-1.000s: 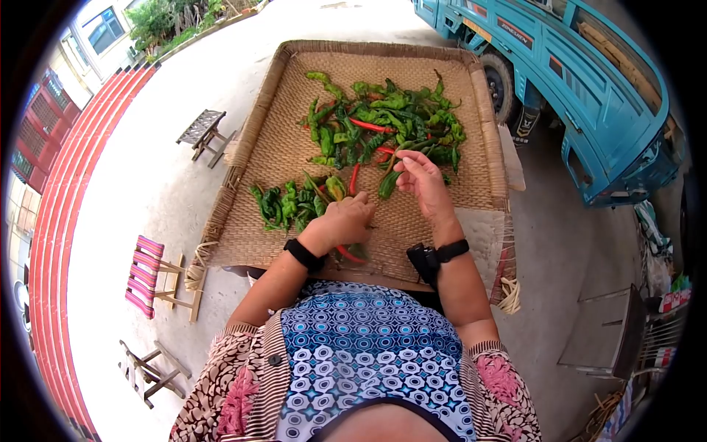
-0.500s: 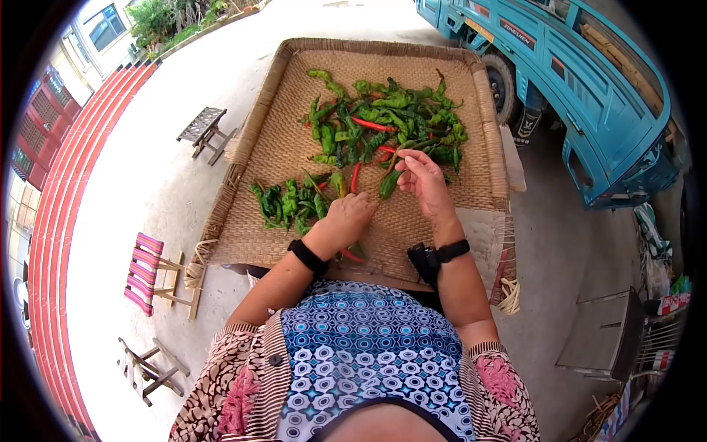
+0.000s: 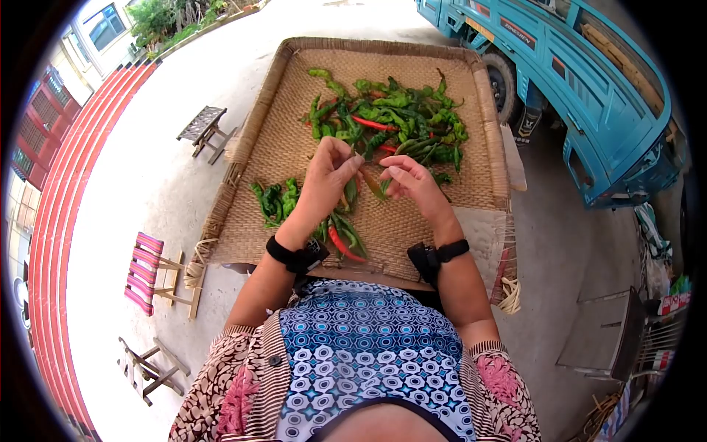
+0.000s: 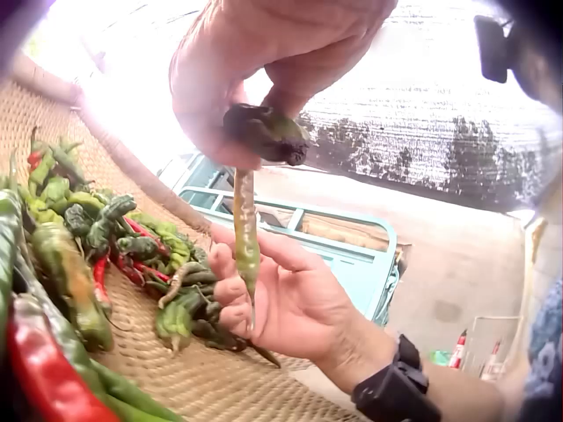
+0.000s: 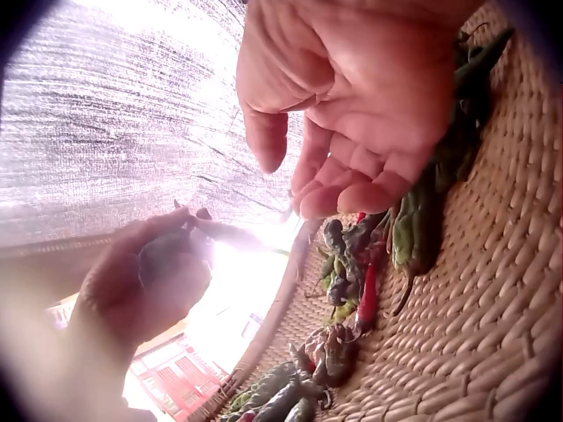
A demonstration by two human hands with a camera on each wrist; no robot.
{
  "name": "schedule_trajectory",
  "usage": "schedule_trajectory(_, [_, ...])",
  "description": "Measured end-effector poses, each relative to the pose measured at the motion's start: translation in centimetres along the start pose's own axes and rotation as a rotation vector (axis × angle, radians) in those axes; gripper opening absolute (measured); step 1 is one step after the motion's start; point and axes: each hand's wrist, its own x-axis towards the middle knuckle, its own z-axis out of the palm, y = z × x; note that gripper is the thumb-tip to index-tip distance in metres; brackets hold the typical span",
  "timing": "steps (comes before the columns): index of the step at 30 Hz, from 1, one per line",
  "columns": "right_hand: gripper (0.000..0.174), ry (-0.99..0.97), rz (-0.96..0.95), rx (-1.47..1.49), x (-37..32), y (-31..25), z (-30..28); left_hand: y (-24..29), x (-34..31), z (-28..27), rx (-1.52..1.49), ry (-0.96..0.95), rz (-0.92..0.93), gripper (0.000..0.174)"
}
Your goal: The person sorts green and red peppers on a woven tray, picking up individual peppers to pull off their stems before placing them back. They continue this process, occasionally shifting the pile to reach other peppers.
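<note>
In the head view the left hand [image 3: 328, 177] is raised over the mat beside the right hand [image 3: 421, 190]. It pinches a slender yellow-green pepper [image 4: 246, 230], whose tip points down towards the right hand in the left wrist view, and also holds a dark green pepper [image 4: 268, 134]. The right hand [image 5: 361, 114] has loosely bent fingers, its thumb apart and nothing between them. Green and red peppers lie in a heap [image 3: 398, 110] beyond the hands. A smaller green group [image 3: 276, 202] and a red pepper [image 3: 345, 244] lie nearer the body.
The peppers lie on a rimmed woven mat [image 3: 294, 96]. A blue cargo vehicle [image 3: 582, 96] stands at the right. Small stools [image 3: 202, 129], one with a pink striped seat [image 3: 145, 272], and red steps [image 3: 81, 206] are at the left.
The left hand has risen from the near peppers to beside the right hand, now carrying peppers. The right hand has shifted slightly down, its fingers spread a little, and the near red pepper is more exposed.
</note>
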Motion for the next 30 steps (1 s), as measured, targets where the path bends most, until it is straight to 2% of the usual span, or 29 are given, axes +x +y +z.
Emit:
schedule_trajectory(6, [0.031,-0.361,0.148,-0.235,-0.1,-0.2,0.2,-0.7,0.1,-0.7,-0.014,0.147,0.013,0.016])
schedule_trajectory(9, [0.032,-0.368,0.12,-0.23,-0.2,-0.1,0.2,-1.2,0.3,-1.6,0.018,0.184,-0.054,0.017])
schedule_trajectory(13, [0.032,-0.182,0.053,-0.079,-0.2,0.0,0.2,-2.8,0.4,-1.8,0.111,0.282,-0.11,0.022])
schedule_trajectory(17, [0.036,0.077,-0.026,0.208,-0.5,-1.2,0.6,-4.1,0.1,-1.9,0.27,-0.037,-0.257,0.019])
schedule_trajectory(18, [0.039,0.148,-0.055,0.288,-0.5,-1.5,0.8,-4.2,0.0,-1.7,0.406,-0.1,-0.166,0.019])
schedule_trajectory(19, [0.046,0.118,-0.046,0.332,-0.4,-1.2,0.1,-4.5,-0.2,-1.4,0.541,-0.162,-0.075,0.019])
schedule_trajectory(21, [0.043,0.103,0.0,0.223,0.0,-0.3,-0.6,-5.5,-0.3,-0.9,0.753,-0.257,0.069,0.02])
schedule_trajectory(24, [0.039,-0.004,0.07,-0.042,0.1,-0.1,-0.5,-6.6,-1.0,-0.7,0.892,-0.275,0.115,0.02])
schedule_trajectory(27, [0.036,-0.163,0.099,-0.268,-0.1,0.1,0.6,-6.7,-0.6,-0.9,0.956,-0.248,-0.005,0.025])
schedule_trajectory(30, [0.037,-0.251,0.171,-0.357,-0.4,-0.3,2.0,-7.3,-0.3,-1.6,0.92,-0.284,-0.017,0.025])
